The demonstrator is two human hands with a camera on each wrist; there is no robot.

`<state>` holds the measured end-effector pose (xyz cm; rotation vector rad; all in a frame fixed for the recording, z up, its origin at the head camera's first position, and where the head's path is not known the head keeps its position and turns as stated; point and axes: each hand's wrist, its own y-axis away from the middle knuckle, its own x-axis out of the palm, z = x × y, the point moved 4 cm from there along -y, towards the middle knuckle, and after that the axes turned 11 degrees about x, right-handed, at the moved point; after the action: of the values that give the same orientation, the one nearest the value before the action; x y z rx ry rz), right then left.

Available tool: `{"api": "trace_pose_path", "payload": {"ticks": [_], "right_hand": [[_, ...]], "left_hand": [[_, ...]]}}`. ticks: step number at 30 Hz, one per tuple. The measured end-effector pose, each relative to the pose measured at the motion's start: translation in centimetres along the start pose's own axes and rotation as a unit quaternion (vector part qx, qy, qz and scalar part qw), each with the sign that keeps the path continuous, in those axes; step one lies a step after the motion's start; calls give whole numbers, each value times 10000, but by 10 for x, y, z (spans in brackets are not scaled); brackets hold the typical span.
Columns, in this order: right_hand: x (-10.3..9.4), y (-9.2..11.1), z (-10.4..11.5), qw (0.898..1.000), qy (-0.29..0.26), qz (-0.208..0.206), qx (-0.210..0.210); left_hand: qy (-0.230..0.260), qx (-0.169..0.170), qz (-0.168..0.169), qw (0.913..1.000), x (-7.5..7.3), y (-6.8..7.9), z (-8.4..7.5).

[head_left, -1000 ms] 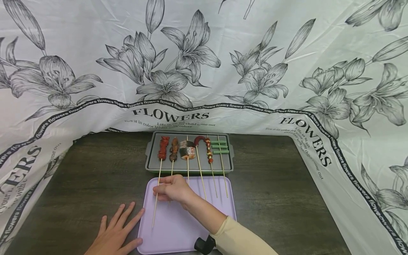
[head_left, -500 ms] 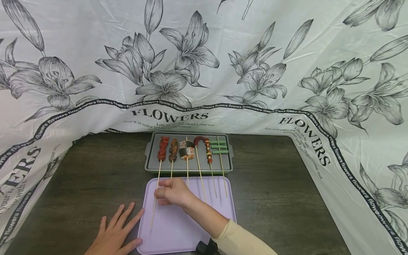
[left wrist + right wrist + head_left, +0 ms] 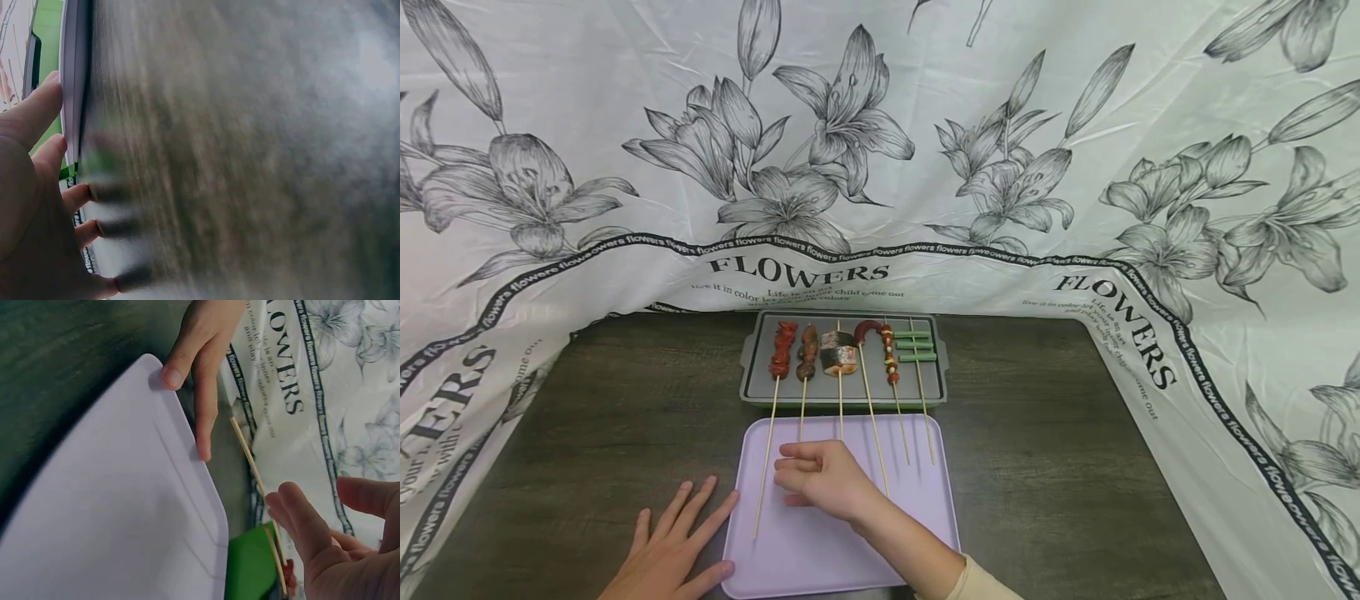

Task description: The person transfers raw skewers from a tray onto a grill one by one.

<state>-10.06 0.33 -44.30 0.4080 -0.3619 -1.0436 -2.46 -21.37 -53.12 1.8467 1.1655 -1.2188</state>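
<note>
A skewer of red meat pieces (image 3: 783, 350) lies leftmost on the grey grill pan (image 3: 822, 393), its bare stick reaching over the purple tray (image 3: 827, 554). Just right of that stick is my right hand (image 3: 831, 479), holding nothing. In the right wrist view, the thumb of this hand (image 3: 331, 550) stands apart from the relaxed fingers, near the stick (image 3: 250, 456). My left hand (image 3: 664, 550) rests with spread fingers on the table, thumb and index fingertip at the tray's left edge. The left wrist view shows this hand (image 3: 31, 187) touching the tray side (image 3: 74, 81).
Beside the red skewer lie a brown meat skewer (image 3: 808, 354), a thick dark-and-pink piece (image 3: 838, 354), a curled dark red piece (image 3: 863, 332), a small beaded skewer (image 3: 891, 354) and a green one (image 3: 917, 346). A flower-printed cloth (image 3: 970, 283) borders the dark table (image 3: 1060, 467).
My right hand has let go of the red meat skewer and moved down and right. The skewer's stick end has shifted slightly left. My left hand has stayed in place.
</note>
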Motion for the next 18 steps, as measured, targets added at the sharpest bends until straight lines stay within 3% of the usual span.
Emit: {"api": "trace_pose_path", "payload": {"ticks": [5, 11, 15, 18], "right_hand": [[-18, 27, -1, 9988, 166, -171, -420], [-55, 63, -1, 9917, 430, -712, -981], [-81, 85, -8, 9774, 844, -1466, -1267], [-100, 102, -15, 9550, 1138, -2292, -1503]], "left_hand": [[-77, -4, -18, 10000, -1, -1, -1], [-128, 100, -82, 9998, -6, -2, -2], [-184, 91, -95, 9997, -8, -2, -2], [-178, 65, -63, 9998, -11, -3, -4]]}}
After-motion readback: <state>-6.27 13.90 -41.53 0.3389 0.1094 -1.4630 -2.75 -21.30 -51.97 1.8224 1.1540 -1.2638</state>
